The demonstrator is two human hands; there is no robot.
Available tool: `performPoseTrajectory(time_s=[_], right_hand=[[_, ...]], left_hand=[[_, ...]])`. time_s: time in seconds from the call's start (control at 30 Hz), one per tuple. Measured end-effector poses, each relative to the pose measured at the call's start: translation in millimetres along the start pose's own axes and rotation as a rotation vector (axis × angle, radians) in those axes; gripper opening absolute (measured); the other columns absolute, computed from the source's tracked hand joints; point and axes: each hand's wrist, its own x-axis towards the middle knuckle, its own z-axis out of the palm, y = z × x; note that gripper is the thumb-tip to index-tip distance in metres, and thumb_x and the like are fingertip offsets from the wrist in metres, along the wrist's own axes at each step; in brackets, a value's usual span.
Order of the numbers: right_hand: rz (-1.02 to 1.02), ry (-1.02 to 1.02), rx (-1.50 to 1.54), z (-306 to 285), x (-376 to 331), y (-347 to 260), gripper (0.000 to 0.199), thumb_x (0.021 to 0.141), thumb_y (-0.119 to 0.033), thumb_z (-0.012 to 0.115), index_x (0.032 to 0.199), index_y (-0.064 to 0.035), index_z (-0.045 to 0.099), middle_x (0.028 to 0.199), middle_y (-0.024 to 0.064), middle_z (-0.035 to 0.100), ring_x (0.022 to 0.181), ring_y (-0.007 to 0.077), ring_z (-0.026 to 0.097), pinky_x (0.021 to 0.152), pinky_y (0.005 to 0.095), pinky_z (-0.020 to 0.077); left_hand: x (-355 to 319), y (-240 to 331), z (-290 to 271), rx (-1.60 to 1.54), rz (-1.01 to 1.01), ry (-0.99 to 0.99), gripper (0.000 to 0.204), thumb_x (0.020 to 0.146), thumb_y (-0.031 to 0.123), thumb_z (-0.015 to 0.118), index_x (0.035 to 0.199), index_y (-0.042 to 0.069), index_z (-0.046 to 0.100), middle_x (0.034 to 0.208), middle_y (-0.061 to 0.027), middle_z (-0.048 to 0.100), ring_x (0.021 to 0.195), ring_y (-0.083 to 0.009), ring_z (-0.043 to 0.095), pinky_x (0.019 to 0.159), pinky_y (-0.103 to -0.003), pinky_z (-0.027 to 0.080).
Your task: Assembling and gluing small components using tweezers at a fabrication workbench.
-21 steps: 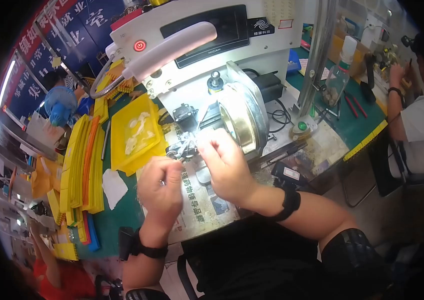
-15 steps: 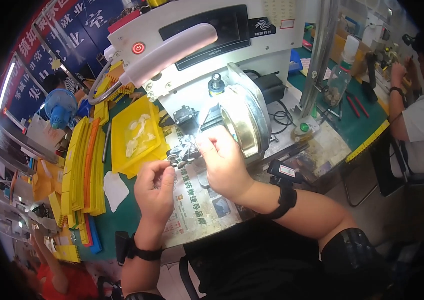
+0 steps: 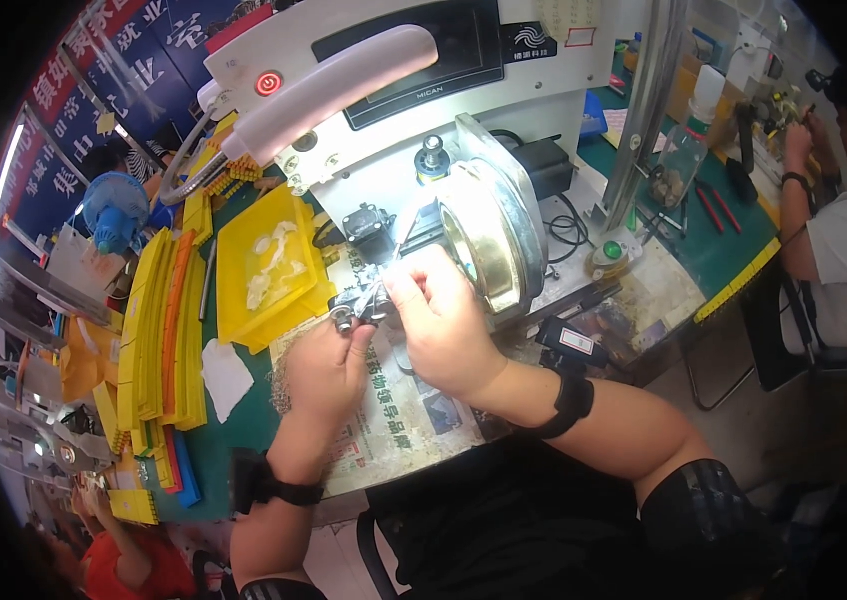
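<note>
Under the lamp, both hands meet at a small dark metal fixture (image 3: 369, 298) on the front of a white machine (image 3: 544, 95). My left hand (image 3: 327, 365) is closed, thumb pressed toward the fingers at the fixture's near end. A bundle of fine, chain-like strands (image 3: 285, 372) shows beside its outer edge. My right hand (image 3: 449, 335) is closed too, thumb and forefinger pinched at the fixture's right side. What lies between the fingertips of either hand is too small or hidden. A round, gold-coloured wheel-like part (image 3: 474, 240) stands close to my right hand.
A pale lamp arm (image 3: 344, 85) reaches over the work. Left of my hands are a yellow tray (image 3: 244, 305) with whitish pieces and stacked yellow strips (image 3: 144, 345). Red-handled pliers (image 3: 716, 208) and a clear bottle (image 3: 679, 160) lie right, near a co-worker (image 3: 844, 230).
My left hand has turned and moved slightly in toward the fixture, and the fine strands now show at its outer side. My right hand stays nearly in place. The view has shifted slightly.
</note>
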Motion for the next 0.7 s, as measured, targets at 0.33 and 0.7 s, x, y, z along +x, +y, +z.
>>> performPoseTrajectory(time_s=[0.33, 0.7], right_hand=[[-0.045, -0.020, -0.001, -2, 1, -1, 0.014, 0.103, -0.014, 0.059, 0.098, -0.0007, 0.056, 0.079, 0.0117, 0.062, 0.070, 0.0187, 0.059, 0.066, 0.0361, 0.0484], [-0.123, -0.005, -0.029, -1, 2, -1, 0.015, 0.103, -0.014, 0.059, 0.097, -0.0006, 0.056, 0.075, 0.0087, 0.061, 0.067, 0.0151, 0.057, 0.064, 0.0340, 0.0478]], left_hand=[[1, -2, -2, 0.084, -0.029, 0.020, 0.020, 0.100, 0.018, 0.064, 0.089, 0.001, 0.066, 0.078, -0.0157, 0.062, 0.071, -0.0377, 0.060, 0.063, -0.045, 0.047], [-3, -6, 3, -0.008, 0.014, 0.071, 0.018, 0.099, 0.017, 0.065, 0.092, 0.000, 0.068, 0.082, -0.0157, 0.064, 0.073, -0.0378, 0.062, 0.064, -0.044, 0.048]])
